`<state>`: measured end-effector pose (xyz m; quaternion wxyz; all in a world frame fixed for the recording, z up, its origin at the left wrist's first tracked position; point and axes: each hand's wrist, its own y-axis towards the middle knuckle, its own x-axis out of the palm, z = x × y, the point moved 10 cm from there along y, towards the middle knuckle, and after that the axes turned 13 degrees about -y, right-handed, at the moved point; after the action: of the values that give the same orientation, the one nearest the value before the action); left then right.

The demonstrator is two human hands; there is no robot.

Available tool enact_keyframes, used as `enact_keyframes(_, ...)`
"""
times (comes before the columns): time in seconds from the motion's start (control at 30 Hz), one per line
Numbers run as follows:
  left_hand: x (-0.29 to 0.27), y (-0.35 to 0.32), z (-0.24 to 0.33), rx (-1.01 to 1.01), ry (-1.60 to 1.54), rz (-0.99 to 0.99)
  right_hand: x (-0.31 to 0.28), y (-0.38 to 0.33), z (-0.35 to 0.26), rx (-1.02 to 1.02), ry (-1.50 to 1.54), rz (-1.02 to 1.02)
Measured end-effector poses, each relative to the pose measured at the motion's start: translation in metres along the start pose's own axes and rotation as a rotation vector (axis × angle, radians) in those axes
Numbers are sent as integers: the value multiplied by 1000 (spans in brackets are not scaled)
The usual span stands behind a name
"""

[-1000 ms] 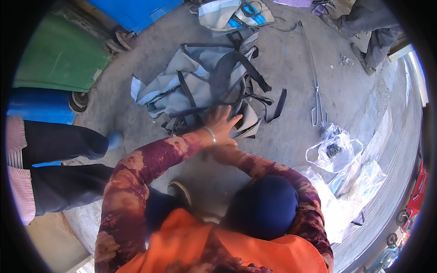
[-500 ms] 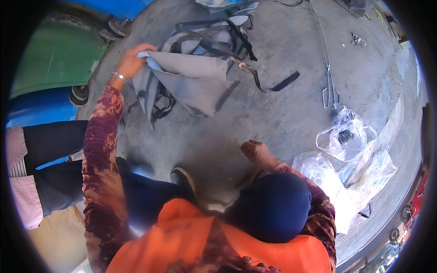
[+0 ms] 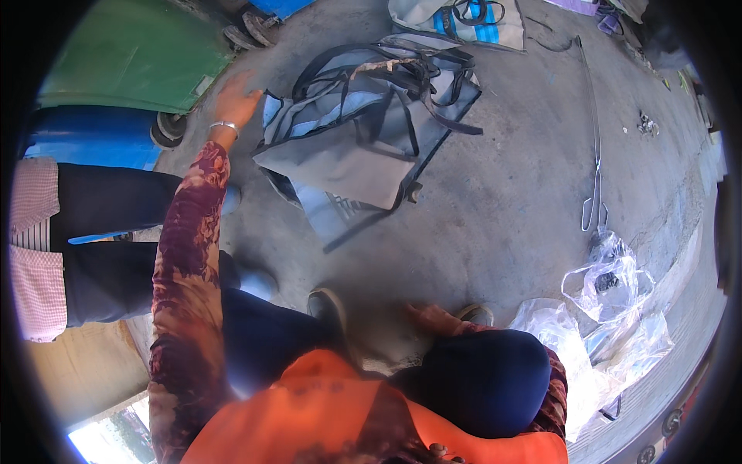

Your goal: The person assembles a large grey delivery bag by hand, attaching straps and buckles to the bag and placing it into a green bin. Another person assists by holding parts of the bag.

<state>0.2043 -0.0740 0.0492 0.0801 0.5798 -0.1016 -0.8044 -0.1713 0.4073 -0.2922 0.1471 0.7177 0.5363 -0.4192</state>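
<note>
My left hand [image 3: 236, 102], its fingers apart and slightly smeared, is just left of a pile of grey fabric bags [image 3: 340, 158] with black straps and edging. A small gap shows between it and the nearest blue-lined corner. The pile lies crumpled on the concrete floor, flaps folded over one another. Low down beside my right knee is my right hand [image 3: 434, 318], dark and blurred, with its fingers not readable. Nothing can be made out in it.
Another bag, pale with blue stripes [image 3: 495, 29], lies beyond the pile. Long metal tongs [image 3: 597, 147] and clear plastic bags [image 3: 610, 286] are on the right. A green wheeled bin [image 3: 131, 62], a blue one [image 3: 100, 138] and another person's dark-trousered legs [image 3: 116, 203] are on the left.
My left hand has let go of the grey bag, which has dropped flatter onto the pile. My right hand has moved down beside the knee. The view has shifted.
</note>
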Motion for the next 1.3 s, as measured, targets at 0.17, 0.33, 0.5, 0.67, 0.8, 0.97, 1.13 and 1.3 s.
enact_keyframes(0.17,35,-86,210,681,-319,-210,-48,-5,-25,-99,-30,145)
enact_keyframes(0.33,118,-284,301,1344,-228,-737,-93,-14,-33,-81,19,282)
enact_keyframes(0.5,181,-228,217,1004,14,-726,-69,-21,-29,-38,-105,133)
enact_keyframes(0.67,194,-168,150,817,116,-800,-69,-27,-34,-63,-95,238)
enact_keyframes(0.8,211,-160,144,552,274,-935,-71,-21,-15,85,-45,48)
enact_keyframes(0.97,249,-164,176,-29,303,-856,-150,-9,16,203,3,381)
enact_keyframes(1.13,275,-175,188,-158,270,-700,-226,-27,48,350,101,754)
enact_keyframes(1.3,287,-153,142,-86,180,-788,-243,-70,96,648,537,788)
